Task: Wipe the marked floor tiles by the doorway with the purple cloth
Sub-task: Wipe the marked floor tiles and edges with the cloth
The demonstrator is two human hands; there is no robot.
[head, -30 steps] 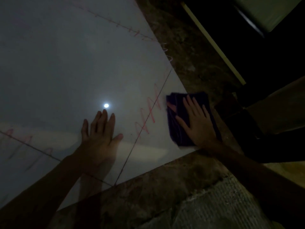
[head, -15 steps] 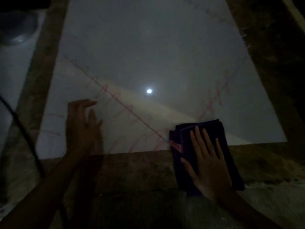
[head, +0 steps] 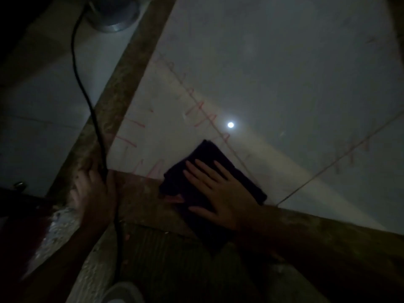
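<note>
No text, label, brand or number can be read here. The only marks are red scribbles [head: 203, 114] on the pale floor tile [head: 284, 73], drawn as loops and zigzags along the tile joints. They make no letters or figures, and the dim light hides fine detail.

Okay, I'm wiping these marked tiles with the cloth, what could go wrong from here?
1. The black cable runs by your left hand; it may snag.
2. The purple cloth under your right hand overhangs the brown border, possibly dragging grit onto the tile.
3. Dim light may hide leftover red marks.
</note>
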